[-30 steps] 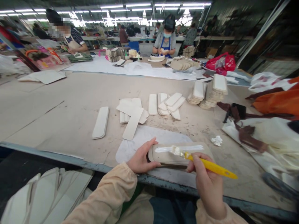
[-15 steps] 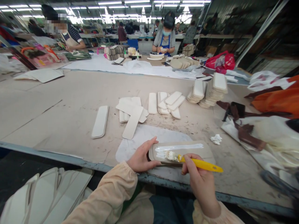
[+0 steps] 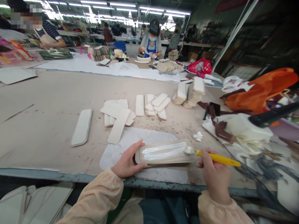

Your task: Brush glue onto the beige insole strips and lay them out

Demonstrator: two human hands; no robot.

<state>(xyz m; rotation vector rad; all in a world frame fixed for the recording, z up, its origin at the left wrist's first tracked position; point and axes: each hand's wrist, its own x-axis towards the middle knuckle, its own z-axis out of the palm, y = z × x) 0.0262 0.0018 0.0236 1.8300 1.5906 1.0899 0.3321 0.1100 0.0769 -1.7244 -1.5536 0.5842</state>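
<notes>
My right hand (image 3: 216,172) grips a yellow-handled brush (image 3: 224,160), its bristles coated in white paste and resting near the right end of a long beige panel (image 3: 164,159). Wet white streaks run along the panel's top face. With thumb and fingers around the panel's left end, my left hand (image 3: 129,158) holds it on the table by the front edge. Other panels appear to lie beneath it, partly hidden. Under them spreads a white sheet (image 3: 112,155). A crumpled white scrap (image 3: 198,136) lies just beyond the brush.
Loose pale panels (image 3: 119,124) and neat panel stacks (image 3: 196,90) stand farther back. At right are an orange bag (image 3: 259,93), a plastic container (image 3: 247,129) and dark scissors (image 3: 266,174). More panels (image 3: 44,202) sit below the table's left edge. Co-workers sit across the table.
The brush has moved right along the panel, from its middle to near its right end, and the white coating is broader. My left hand still holds the left end. The camera view has turned right.
</notes>
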